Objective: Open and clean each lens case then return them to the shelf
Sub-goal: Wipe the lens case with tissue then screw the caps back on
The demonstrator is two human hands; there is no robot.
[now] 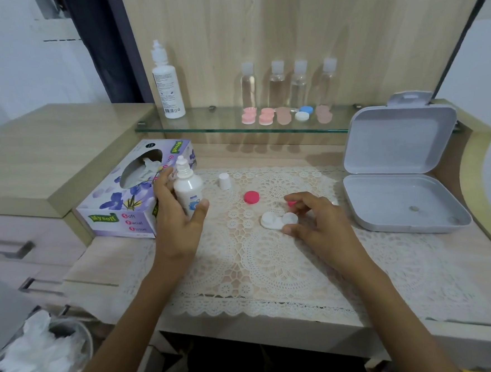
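- The left hand (180, 219) is clenched round the small white bottle (187, 187), upright and uncapped. If it is tipped early or squeezed hard, solution would likely spill onto the lace mat (273, 271) and not into the cups.
- The white lens case (278, 220) lies open near the mat's middle. Its right cup is grasped between thumb and fingertips of the right hand (313, 219). The case looks light, so a loose hold could let it skid or flip when liquid is poured.
- A second pink lid (291, 203) shows at those fingertips. Whether it is pinched or only touched cannot be told, and it could be dropped or knocked away.
- The loose pink lid (251, 197), at 11 o'clock from the case, could be nudged and rolled off the worktop (105, 271).
- The bottle cap (224, 181), further out at 11 o'clock, stands near the left hand and could be toppled by a sweep of the bottle.
- At 12 o'clock the glass shelf (205, 127) carries the other cases (262, 116) close together. A careless return could scatter them or swap lids.
- The tissue box (129, 199) sits at 9 o'clock, behind the bottle hand, so reaching it may be awkward.
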